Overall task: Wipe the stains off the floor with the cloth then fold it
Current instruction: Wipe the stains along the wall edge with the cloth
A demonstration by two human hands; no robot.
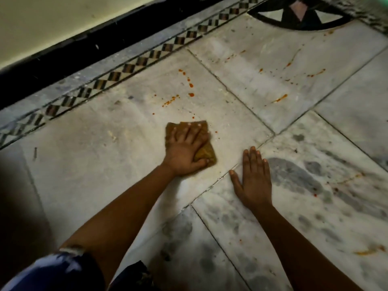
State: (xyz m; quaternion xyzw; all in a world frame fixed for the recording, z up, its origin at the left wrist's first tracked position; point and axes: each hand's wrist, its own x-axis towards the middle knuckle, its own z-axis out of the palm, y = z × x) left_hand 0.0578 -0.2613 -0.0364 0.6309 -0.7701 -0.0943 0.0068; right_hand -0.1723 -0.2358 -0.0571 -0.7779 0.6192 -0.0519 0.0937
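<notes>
While left hand presses brown cloth flat, fingers spread; right hand flat on floor, fingers together. Orange stains mostly unwiped; folding not begun.

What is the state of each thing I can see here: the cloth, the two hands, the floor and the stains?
Cloth: brown, flat on the floor, pressed under the left hand.
Left hand: fingers spread, pressing on the cloth.
Right hand: open, flat on the bare floor, holding nothing.
Orange stains: not yet wiped, beyond the cloth.
Marble floor: dirty, with grey smudges.
</notes>
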